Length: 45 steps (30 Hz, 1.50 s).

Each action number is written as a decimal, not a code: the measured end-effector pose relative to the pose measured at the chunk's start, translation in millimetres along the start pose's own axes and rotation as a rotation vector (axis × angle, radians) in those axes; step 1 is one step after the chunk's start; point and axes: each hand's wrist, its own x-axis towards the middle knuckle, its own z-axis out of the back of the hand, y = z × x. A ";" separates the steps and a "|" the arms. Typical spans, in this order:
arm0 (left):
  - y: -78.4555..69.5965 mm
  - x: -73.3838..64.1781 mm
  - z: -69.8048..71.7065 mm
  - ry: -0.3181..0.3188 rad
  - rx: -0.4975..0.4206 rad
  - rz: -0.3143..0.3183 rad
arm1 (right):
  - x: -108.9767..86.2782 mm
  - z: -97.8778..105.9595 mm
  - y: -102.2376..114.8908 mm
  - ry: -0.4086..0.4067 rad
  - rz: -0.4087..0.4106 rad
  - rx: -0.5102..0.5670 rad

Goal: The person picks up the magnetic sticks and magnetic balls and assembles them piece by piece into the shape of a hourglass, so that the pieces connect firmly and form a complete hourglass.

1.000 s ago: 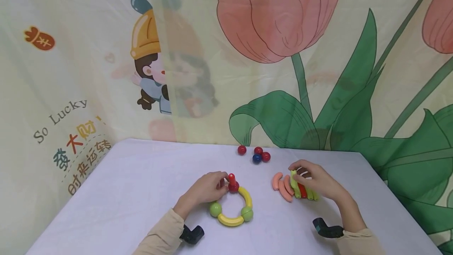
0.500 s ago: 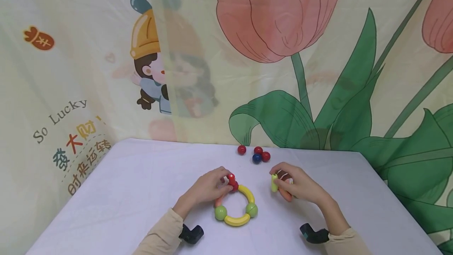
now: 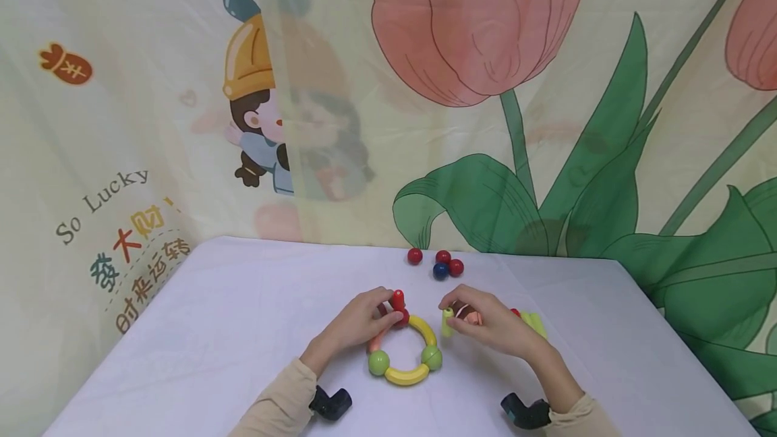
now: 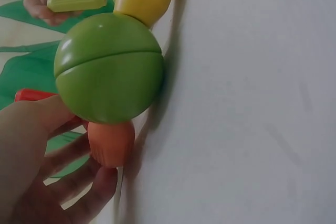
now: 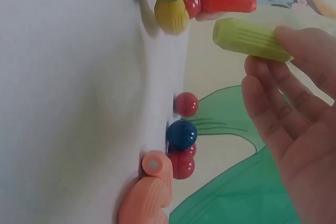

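A toy ring of yellow curved pieces and green balls lies on the white table. An orange curved piece forms its left side. A red stick stands up from a red ball at the ring's top. My left hand grips the ring there, fingers curled by the red ball and the orange piece. My right hand pinches a light green stick between thumb and fingertips. It holds the stick just right of the ring's top, a little apart from it.
Three red balls and a blue ball lie at the table's far side. Behind my right hand lies a pile of green sticks, and orange pieces lie under the hand. A printed cloth hangs behind the table.
My right hand has lifted a light green stick out of the pile and carried it left to the ring. My left hand has stayed on the ring, which shifted slightly right.
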 end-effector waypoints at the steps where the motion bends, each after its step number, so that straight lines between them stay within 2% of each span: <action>1: -0.5 0.0 0.3 0.004 0.009 0.003 | 0.0 -0.6 1.5 0.005 -0.004 0.000; 6: -2.0 -0.4 2.8 0.042 0.051 0.024 | -0.5 -3.7 9.3 0.018 0.002 -0.031; 12: -0.9 -0.4 4.1 0.071 0.048 0.047 | 0.1 -7.1 16.8 0.048 0.039 -0.045; 29: 0.1 -0.2 3.6 0.079 0.028 0.060 | -0.3 -10.2 20.2 0.107 0.028 -0.025; 45: 1.2 -0.9 3.4 0.093 0.013 0.073 | -0.9 -11.5 19.2 0.113 0.013 -0.032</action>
